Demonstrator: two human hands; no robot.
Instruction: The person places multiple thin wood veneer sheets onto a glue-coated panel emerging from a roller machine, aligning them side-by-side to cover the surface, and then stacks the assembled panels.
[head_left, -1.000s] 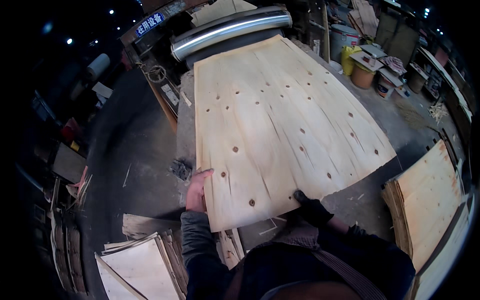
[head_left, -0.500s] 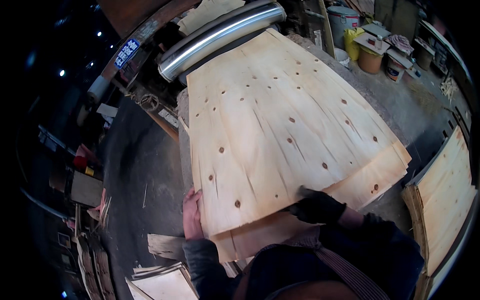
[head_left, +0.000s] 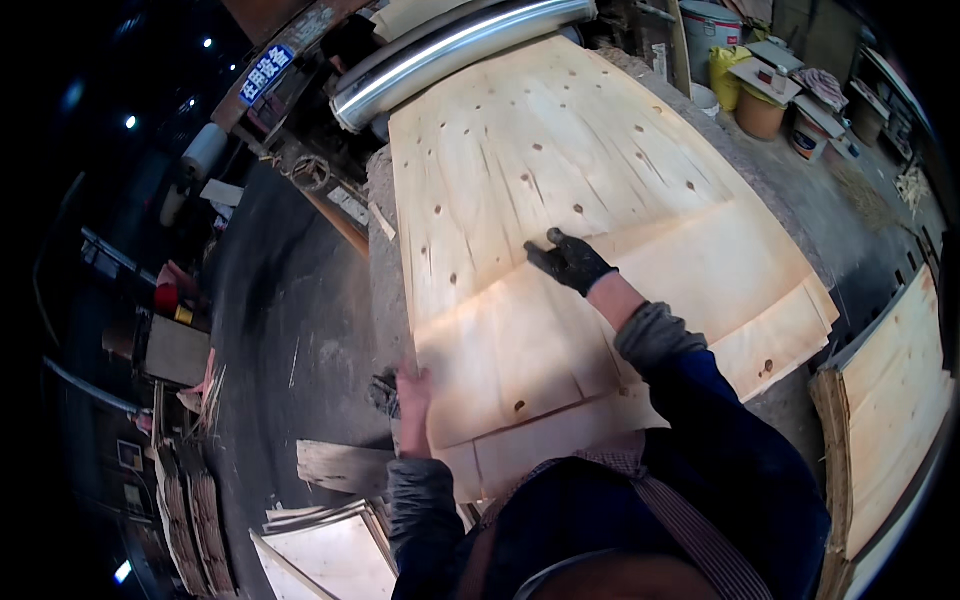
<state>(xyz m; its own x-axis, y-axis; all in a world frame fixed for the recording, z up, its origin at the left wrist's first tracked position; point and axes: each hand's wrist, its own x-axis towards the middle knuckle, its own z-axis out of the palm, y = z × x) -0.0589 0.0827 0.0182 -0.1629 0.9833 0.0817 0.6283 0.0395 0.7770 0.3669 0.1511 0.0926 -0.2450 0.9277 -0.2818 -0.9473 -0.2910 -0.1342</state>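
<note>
A knotty, pale wood veneer sheet (head_left: 480, 220) lies on a stack of similar sheets (head_left: 540, 365), its far end up against a shiny metal roller (head_left: 460, 60). Its near edge runs slantwise across the stack. Over this edge, near its middle, is my right hand (head_left: 570, 262) in a black glove, thumb and fingers apart, nothing gripped. My left hand (head_left: 413, 390) is at the left side of the stack, by the lower sheets' edge. Its fingers are blurred, and a dark patch beside it cannot be made out.
Machine parts with a handwheel (head_left: 310, 173) stand left of the roller. Another veneer stack (head_left: 895, 420) leans at the right. Buckets (head_left: 760, 112) and a yellow bag (head_left: 727, 75) stand at the far right. Wood pieces (head_left: 330, 555) lie at the lower left.
The top veneer sheet has slid away from me toward the roller, baring more of the sheet below. My right hand has moved forward and left, off the near edge, with fingers now spread.
</note>
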